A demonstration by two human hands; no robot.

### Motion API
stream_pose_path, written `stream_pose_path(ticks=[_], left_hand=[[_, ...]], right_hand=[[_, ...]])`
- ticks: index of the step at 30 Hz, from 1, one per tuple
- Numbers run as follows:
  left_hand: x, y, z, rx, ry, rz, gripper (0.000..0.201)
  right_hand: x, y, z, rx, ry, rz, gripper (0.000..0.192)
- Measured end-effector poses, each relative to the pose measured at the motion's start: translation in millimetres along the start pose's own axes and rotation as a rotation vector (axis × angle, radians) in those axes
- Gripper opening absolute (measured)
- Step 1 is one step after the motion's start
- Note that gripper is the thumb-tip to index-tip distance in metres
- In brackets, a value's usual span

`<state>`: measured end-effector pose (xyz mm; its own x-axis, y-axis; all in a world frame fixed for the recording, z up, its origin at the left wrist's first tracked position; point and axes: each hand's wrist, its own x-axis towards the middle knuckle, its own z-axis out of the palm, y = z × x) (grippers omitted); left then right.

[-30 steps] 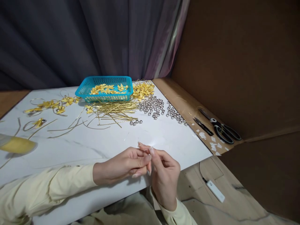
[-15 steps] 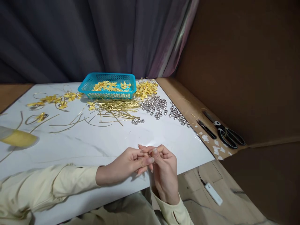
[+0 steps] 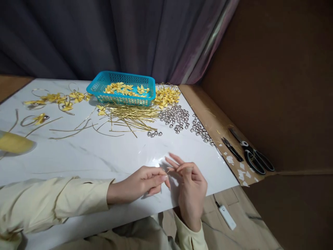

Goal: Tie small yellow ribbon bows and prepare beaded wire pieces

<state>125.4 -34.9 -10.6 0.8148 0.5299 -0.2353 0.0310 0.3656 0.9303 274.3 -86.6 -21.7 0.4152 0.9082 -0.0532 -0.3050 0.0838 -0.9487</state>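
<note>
Over the near part of the white tabletop, my left hand (image 3: 147,182) is closed, its thumb and forefinger pinching a short thin piece of gold wire (image 3: 169,171). Facing it, my right hand (image 3: 193,185) bends thumb and forefinger round the wire's other end, with other fingers stretched out. Most of the wire is hidden in the fingers. Beyond my hands lie a few silver beads (image 3: 154,133) and a larger heap of silver beads (image 3: 175,116). A bundle of gold wires (image 3: 134,116) lies left of the heap.
A blue basket (image 3: 121,101) holds yellow ribbon flowers; more yellow flowers (image 3: 168,96) are heaped beside it, others (image 3: 56,98) at left. A yellow roll (image 3: 15,143) lies at the left edge. Black snips (image 3: 232,150) and scissors (image 3: 255,158) rest right, by paper scraps (image 3: 230,159).
My hands were pressed together at the fingertips and have drawn apart. My right hand has moved right, its fingers spreading more. The view has shifted slightly.
</note>
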Motion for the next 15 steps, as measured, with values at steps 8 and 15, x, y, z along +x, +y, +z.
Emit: stream_pose_path(ticks=[8,15], left_hand=[[1.4,4.5,-6.9,-0.184,-0.221,-0.144,0.031],[4.5,-0.3,-9.1,-0.313,-0.337,-0.227,0.029]], right_hand=[[7.7,-25.1,-40.5,-0.713,-0.568,-0.325,0.029],[6.2,-16.4,-25.2,-0.708,-0.751,-0.677,0.028]])
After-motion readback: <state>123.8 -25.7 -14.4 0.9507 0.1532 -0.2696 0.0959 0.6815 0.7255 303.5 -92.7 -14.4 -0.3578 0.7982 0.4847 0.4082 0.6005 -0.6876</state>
